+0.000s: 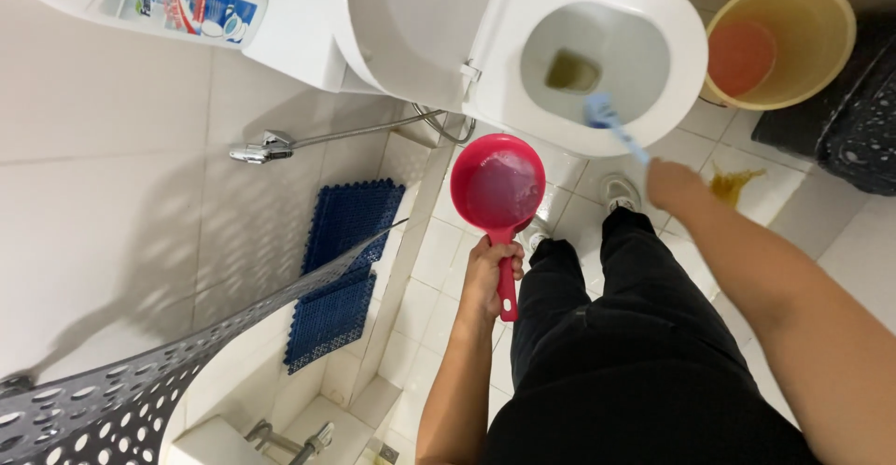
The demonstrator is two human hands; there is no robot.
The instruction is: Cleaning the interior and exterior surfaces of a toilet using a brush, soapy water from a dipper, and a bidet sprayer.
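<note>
Spillage is the main risk at this moment. Left hand (490, 274) is closed around the handle of a red dipper (498, 185), which hangs level above the floor (439, 260), just in front of the toilet (597, 17); the dipper appears to hold water, though the level cannot be read. If that wrist tilts while attention rests on the bowl, the contents would likely run onto the tiles and onto the shoes (618, 190) directly below. Right hand (674, 187) is closed around the handle of a blue brush (605, 115), whose head sits at the near rim of the bowl, above murky water at the bottom. A quick stroke or a fast lift could flick droplets over the seat, the black trousers (625, 334) and the floor. A yellowish puddle (733, 183) lies on the tiles just beside the right hand's side of the toilet; judged from its position near the feet, a step to that side risks a slip. A yellow bucket (784, 40) with a reddish item inside stands close to the bowl, and a wide elbow swing could knock it. A blue mat (345, 269) lies well apart to the left, near a wall sprayer (266, 150), so it offers no footing here.
</note>
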